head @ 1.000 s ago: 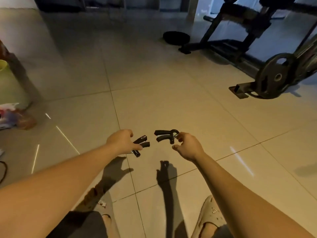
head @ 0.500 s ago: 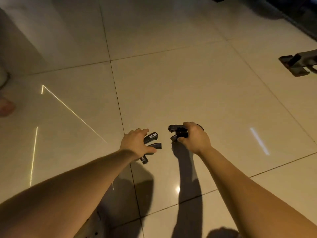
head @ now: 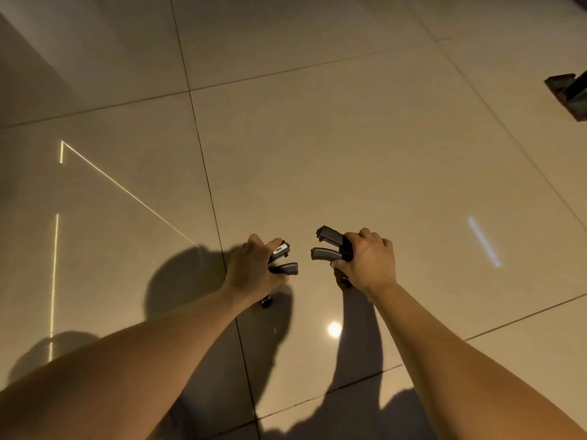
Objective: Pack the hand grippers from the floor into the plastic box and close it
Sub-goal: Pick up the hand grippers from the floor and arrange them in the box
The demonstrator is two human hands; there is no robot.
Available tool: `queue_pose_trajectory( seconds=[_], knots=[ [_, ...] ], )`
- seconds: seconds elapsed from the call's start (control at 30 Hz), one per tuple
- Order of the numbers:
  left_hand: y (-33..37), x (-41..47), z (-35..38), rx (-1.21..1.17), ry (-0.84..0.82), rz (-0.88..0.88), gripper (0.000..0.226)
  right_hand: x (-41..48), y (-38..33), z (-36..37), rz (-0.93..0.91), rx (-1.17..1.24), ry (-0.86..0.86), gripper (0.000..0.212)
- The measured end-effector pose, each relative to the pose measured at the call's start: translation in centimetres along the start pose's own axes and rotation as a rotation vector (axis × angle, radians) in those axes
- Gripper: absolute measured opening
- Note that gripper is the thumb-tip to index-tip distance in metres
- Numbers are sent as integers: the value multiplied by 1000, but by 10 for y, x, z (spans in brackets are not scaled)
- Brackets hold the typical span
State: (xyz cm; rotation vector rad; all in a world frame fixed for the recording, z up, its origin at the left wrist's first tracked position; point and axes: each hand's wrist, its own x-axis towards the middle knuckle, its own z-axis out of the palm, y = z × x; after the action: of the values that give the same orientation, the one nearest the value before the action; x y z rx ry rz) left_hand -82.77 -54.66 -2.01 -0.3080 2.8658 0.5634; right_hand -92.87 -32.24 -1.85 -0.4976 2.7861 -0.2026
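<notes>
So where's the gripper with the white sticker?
Head view, left of centre: the stickered hand gripper is held in the left hand, opposite the other hand gripper in the right hand.

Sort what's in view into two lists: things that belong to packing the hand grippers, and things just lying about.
Job: first hand gripper, held in the left hand; second hand gripper, held in the right hand. The plastic box is not in view.
Lying about: dark metal equipment foot at the right edge; tiled floor.
</notes>
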Motion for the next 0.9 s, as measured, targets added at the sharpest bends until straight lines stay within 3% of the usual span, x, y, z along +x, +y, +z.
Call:
queue_pose_trajectory(
  seconds=[0.23, 0.5, 0.9],
  knots=[
    [16, -13, -17, -290, -22, -56, 71, -36, -1, -19, 103, 100, 37, 47],
    [64, -67, -58, -373, 118, 51, 86, -116, -7, -84, 136, 246, 285, 51],
    [181, -206, -163, -278, 159, 329, 82, -311, 25, -212, 212, 209, 449, 49]
  ],
)
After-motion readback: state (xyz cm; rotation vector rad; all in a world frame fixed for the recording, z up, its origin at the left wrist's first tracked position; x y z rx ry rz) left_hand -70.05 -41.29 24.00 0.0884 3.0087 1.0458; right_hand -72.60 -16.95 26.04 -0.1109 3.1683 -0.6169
